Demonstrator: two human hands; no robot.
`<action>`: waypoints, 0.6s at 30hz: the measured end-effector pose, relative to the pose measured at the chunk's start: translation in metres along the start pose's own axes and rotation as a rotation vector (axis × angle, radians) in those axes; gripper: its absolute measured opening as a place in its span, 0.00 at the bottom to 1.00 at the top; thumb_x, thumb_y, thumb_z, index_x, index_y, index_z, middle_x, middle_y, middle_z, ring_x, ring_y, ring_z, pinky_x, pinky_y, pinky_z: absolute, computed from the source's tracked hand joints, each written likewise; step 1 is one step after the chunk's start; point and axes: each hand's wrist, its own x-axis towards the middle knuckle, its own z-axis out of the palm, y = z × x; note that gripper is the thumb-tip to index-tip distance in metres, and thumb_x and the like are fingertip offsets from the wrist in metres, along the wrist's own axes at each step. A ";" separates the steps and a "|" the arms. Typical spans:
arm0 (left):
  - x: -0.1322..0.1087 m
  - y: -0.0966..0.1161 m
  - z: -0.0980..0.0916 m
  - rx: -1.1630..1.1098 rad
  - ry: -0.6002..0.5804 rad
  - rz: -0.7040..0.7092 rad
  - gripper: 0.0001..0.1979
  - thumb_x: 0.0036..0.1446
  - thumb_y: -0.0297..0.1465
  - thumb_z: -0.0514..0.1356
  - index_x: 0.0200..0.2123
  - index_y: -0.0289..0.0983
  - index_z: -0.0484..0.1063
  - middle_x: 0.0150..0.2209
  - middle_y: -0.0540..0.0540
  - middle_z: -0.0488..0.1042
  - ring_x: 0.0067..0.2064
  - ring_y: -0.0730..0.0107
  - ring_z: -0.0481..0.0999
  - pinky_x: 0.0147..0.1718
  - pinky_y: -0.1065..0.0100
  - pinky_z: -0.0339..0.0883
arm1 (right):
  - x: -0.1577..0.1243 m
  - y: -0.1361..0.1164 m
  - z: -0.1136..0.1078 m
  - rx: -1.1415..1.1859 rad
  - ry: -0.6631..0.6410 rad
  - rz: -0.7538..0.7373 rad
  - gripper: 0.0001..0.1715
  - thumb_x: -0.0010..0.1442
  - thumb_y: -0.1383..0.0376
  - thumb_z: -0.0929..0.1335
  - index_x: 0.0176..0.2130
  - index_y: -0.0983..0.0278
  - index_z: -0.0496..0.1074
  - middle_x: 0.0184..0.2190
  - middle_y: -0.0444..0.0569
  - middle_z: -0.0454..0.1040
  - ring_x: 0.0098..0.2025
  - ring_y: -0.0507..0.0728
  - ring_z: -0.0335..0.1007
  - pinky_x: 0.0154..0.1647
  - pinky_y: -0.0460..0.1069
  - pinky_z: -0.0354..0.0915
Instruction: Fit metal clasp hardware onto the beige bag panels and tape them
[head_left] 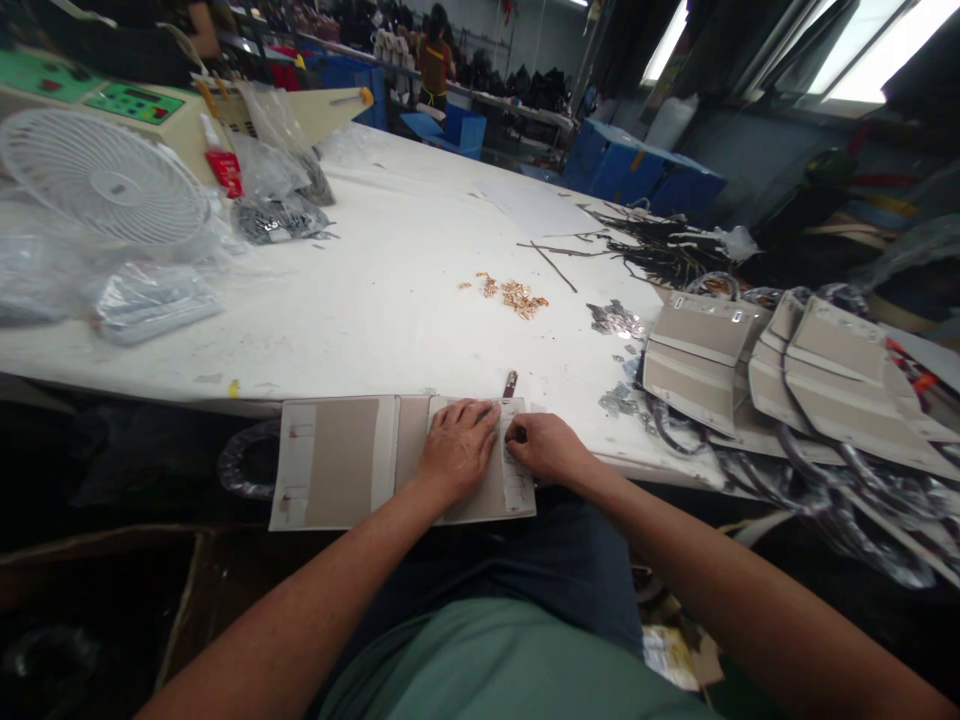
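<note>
A flat beige bag panel (345, 465) lies along the table's front edge, with part of it overhanging towards my lap. My left hand (459, 448) rests on its right half, palm down with fingers stretched out. At the panel's right end, my right hand (551, 447) has its fingers curled and pinched close to the surface; whatever they hold is hidden. Just beyond the panel's top edge a small dark strap tab (511, 383) sticks out. A plastic-wrapped handle (227, 468) shows at the panel's left end.
Gold-coloured fittings (520, 300) and small silvery metal pieces (616, 320) lie in piles on the white table (375, 280). To the right are stacked similar panels (847, 380) and dark strips (660, 250). A white fan (112, 180) and red bottle (225, 172) stand left. One person (435, 65) is far back.
</note>
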 end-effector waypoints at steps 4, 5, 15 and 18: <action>0.000 0.000 0.000 -0.005 -0.009 -0.001 0.22 0.68 0.33 0.55 0.64 0.42 0.67 0.62 0.44 0.72 0.62 0.52 0.65 0.60 0.50 0.60 | 0.000 -0.001 -0.001 0.000 -0.018 0.002 0.11 0.61 0.63 0.67 0.40 0.60 0.80 0.39 0.49 0.83 0.42 0.59 0.76 0.39 0.48 0.63; 0.000 -0.001 0.000 -0.007 -0.011 0.001 0.22 0.68 0.33 0.55 0.64 0.42 0.67 0.62 0.44 0.72 0.62 0.52 0.65 0.60 0.49 0.60 | -0.002 0.000 -0.001 -0.006 -0.010 0.009 0.11 0.61 0.62 0.67 0.40 0.59 0.80 0.40 0.49 0.83 0.42 0.59 0.76 0.39 0.49 0.63; 0.002 0.000 -0.001 -0.004 -0.020 -0.003 0.23 0.68 0.33 0.55 0.65 0.41 0.66 0.63 0.43 0.71 0.63 0.52 0.65 0.61 0.49 0.61 | -0.014 0.023 -0.008 0.446 0.079 0.023 0.16 0.62 0.61 0.69 0.47 0.59 0.81 0.36 0.44 0.82 0.36 0.54 0.75 0.39 0.46 0.66; 0.003 0.000 -0.002 0.015 -0.017 0.001 0.23 0.68 0.32 0.55 0.64 0.41 0.67 0.63 0.43 0.72 0.63 0.52 0.66 0.60 0.49 0.62 | -0.012 0.043 -0.028 0.468 0.132 0.079 0.12 0.61 0.60 0.69 0.40 0.60 0.82 0.32 0.43 0.81 0.34 0.53 0.74 0.37 0.46 0.65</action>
